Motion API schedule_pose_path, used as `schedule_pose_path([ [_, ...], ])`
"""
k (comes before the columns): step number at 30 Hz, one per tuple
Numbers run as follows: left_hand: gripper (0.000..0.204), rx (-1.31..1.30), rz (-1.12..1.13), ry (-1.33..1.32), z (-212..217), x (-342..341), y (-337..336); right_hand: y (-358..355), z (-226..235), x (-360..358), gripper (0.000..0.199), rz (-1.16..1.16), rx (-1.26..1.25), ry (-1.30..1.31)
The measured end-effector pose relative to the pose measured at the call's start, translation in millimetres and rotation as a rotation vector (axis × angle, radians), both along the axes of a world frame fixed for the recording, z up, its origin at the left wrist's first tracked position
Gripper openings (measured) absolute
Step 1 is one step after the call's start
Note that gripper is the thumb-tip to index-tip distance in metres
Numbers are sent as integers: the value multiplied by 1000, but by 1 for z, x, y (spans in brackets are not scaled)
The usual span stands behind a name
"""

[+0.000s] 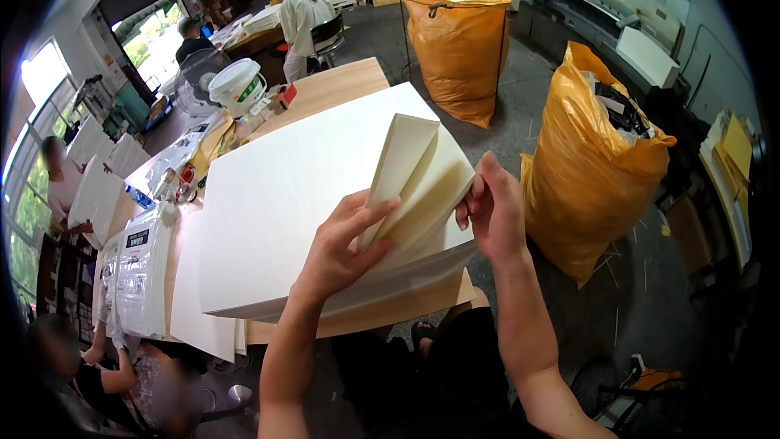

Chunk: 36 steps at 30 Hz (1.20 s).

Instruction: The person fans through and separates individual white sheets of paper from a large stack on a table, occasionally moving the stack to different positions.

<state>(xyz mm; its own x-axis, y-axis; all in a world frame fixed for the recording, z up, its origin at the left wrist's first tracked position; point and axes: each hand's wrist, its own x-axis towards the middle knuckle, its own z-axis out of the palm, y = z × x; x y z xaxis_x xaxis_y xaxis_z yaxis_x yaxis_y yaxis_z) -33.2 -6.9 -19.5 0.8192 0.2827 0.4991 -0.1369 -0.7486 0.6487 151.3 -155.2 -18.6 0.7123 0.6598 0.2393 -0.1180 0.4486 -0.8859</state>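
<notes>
A folded cream paper sheet (418,175) stands up over a thick stack of large white sheets (284,195) on a wooden table (341,81). My left hand (341,244) presses its fingers against the lower folds of the cream sheet. My right hand (494,207) pinches the sheet's right edge between thumb and fingers. The sheet is bent into several panels, the top one pointing up and away from me.
Two full orange sacks (459,41) (593,162) stand on the floor to the right. A white bucket (238,85) and small items sit at the table's far end. Wrapped paper packs (142,268) lie at left. Other people work at left and at the back.
</notes>
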Motion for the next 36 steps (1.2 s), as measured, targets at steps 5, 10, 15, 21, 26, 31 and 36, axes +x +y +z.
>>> schedule_pose_path([
  [5, 35, 0, -9, -103, -6, 3, 2, 3, 10, -1, 39, -86, -203, -216],
  [10, 44, 41, -47, -48, 0, 2, -3, 4, 16, 1, 36, 91, -42, 126],
  [15, 52, -79, -65, -31, -7, -2, 5, 4, 12, 2, 38, 65, -31, 127],
  [21, 39, -78, -23, -120, -2, 1, -1, 3, 9, 1, 38, -124, -241, -288],
  [26, 37, 19, -92, -77, -10, -1, 8, 4, 17, 1, 37, 69, -50, 135],
  [31, 56, 12, -47, -40, -4, 2, -2, 3, 13, 3, 36, 86, -10, 184],
  [36, 56, -20, -59, -52, -6, 2, 3, -4, 9, 7, 35, -40, -62, 17],
])
